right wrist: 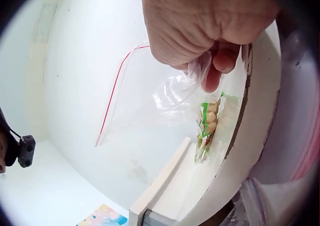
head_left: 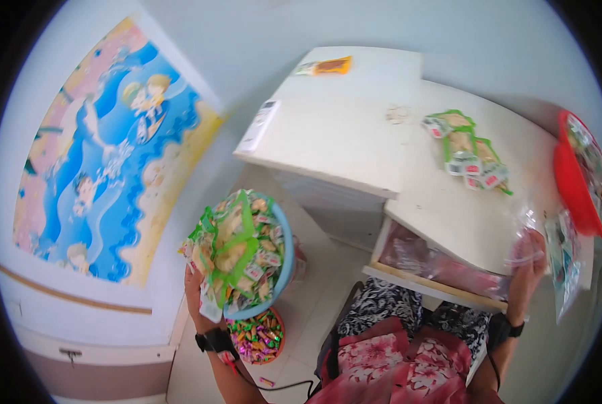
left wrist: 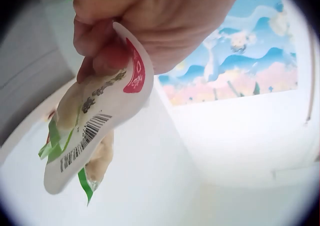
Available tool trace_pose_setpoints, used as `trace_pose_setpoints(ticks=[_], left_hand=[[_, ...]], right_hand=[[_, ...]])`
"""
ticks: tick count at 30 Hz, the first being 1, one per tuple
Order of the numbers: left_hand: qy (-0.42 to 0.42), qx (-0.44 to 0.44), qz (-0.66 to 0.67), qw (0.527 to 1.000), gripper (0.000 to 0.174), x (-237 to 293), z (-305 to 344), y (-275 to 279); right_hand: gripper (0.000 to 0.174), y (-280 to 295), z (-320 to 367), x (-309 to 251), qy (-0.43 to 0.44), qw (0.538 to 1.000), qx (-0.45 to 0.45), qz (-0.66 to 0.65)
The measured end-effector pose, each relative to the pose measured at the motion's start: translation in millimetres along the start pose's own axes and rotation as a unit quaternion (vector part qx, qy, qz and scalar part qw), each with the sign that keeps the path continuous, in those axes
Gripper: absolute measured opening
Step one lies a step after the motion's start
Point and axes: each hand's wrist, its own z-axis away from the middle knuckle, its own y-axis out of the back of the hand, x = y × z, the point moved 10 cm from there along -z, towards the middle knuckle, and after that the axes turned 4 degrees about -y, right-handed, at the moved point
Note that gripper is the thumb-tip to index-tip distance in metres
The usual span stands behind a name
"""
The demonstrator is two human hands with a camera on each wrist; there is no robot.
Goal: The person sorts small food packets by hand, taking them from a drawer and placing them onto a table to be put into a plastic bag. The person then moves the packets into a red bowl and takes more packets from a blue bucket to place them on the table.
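Observation:
My left hand (head_left: 194,286) is at the left side of a blue basket (head_left: 289,256) heaped with green-edged snack packets (head_left: 237,232). In the left wrist view that hand (left wrist: 150,25) pinches a white and green packet (left wrist: 100,116) with a barcode and a red label. At the right end of the white desk, my right hand (head_left: 528,259) grips a clear plastic bag (head_left: 526,225). The right wrist view shows the hand's (right wrist: 210,30) curled fingers pinching the clear bag (right wrist: 170,98), which has a red seal line. Several green packets (head_left: 464,148) lie on the desk (head_left: 348,128).
An open drawer (head_left: 435,286) holds plastic bags. A red basin (head_left: 574,178) of packets stands at the right, with a hanging bag (head_left: 565,269) below. On the desk are an orange packet (head_left: 333,65) and a white remote (head_left: 259,126). A container of colourful sweets (head_left: 255,337) sits on the floor.

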Motion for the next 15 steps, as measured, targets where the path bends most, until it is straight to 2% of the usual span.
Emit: trace_pose_setpoints(ticks=[2, 3, 5, 6, 7, 9, 12, 15], left_hand=[[-0.004, -0.037, 0.062, 0.997, 0.07, -3, 15, -49], [-0.034, -0.099, 0.045, 0.994, 0.073, -12, 22, -67], [-0.014, -0.172, 0.014, 0.985, 0.077, -40, 33, -108], [0.013, -0.222, 0.077, 0.972, 0.069, -46, 41, -149], [0.064, -0.28, 0.176, 0.942, 0.061, -50, 50, -205], [0.135, -0.365, 0.278, 0.878, 0.046, -49, 72, -302], [0.129, -0.425, 0.223, 0.868, 0.046, -60, 90, -388], [0.056, -0.455, 0.076, 0.885, 0.051, -81, 81, -441]], right_hand=[[0.017, -2, 2, -2, 0.007, 1.0, 0.016, -0.025], [0.016, -1, 0, 4, 0.0, 0.998, 0.001, -0.061], [0.015, 4, 0, 5, -0.014, 0.992, 0.0, -0.124], [0.014, 4, 3, 1, -0.022, 0.988, 0.01, -0.152], [0.014, 7, 4, 0, -0.024, 0.987, 0.008, -0.157], [0.014, 14, 8, -3, -0.033, 0.988, 0.003, -0.154], [0.014, 16, 13, -3, -0.045, 0.988, -0.017, -0.144], [0.015, 14, 12, -2, -0.045, 0.985, -0.036, -0.16]])
